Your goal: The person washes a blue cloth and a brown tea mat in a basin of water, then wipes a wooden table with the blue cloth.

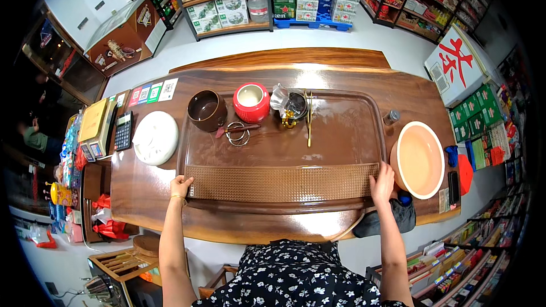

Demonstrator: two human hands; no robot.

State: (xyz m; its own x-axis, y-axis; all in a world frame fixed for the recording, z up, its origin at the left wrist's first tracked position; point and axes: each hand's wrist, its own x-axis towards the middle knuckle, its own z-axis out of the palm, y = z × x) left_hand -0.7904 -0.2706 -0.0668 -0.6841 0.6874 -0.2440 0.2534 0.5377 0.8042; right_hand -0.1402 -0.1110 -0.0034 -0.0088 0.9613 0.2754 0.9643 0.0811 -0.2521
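A long brown textured mat [281, 183] lies along the near side of a brown tea tray [341, 136]. My left hand [181, 186] grips its left end at the tray's rim, thumb on top. My right hand [382, 182] is at its right end, with the thumb on the mat and the fingers over the tray's right rim. Along the tray's far side stand a dark brown pot [207, 111], a red jar [251, 102] with a pale inside, and a glass vessel [296, 104]. Golden tongs [309, 123] lie beside the glass. Metal rings [238, 134] and a brown-handled tool lie before the jar.
Left of the tray are a round white lid-like object [156, 138], a calculator [123, 130] and a scale [96, 125]. To the right are a peach basin [419, 160], a small capped jar [391, 117], a phone [453, 186] and a dark cloth [362, 224].
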